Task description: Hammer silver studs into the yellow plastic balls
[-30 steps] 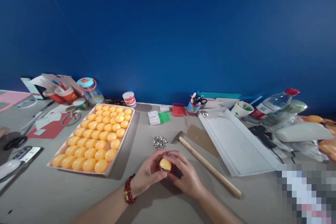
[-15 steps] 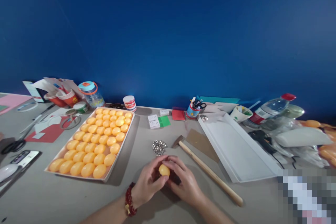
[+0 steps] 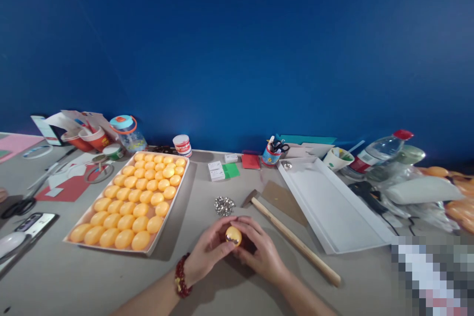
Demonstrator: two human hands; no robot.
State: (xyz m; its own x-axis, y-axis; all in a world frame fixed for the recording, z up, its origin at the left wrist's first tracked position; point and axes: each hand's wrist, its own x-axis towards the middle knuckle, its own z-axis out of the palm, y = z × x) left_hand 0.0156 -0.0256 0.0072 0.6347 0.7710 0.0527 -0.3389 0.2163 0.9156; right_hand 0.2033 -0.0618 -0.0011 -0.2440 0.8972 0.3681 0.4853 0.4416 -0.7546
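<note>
Between both hands, low in the middle of the head view, is an orange ball the size of a table tennis ball. A shiny silvery part shows on its lower side. My left hand, with a red bead bracelet on the wrist, has its fingers closed round the ball from the left. From the right my right hand curls round the same ball, and its fingertips are partly hidden. Just beyond my hands lies a small heap of shiny silver metal pieces. A wooden-handled hammer lies to the right.
At left stands a shallow tray filled with rows of orange balls. A long white tray lies at right, a small silver piece at its far end. Small white boxes, a pen cup and a bottle stand farther back.
The orange ball has been turned in my hands, so its shiny silvery side now shows. My hands have hardly moved otherwise.
</note>
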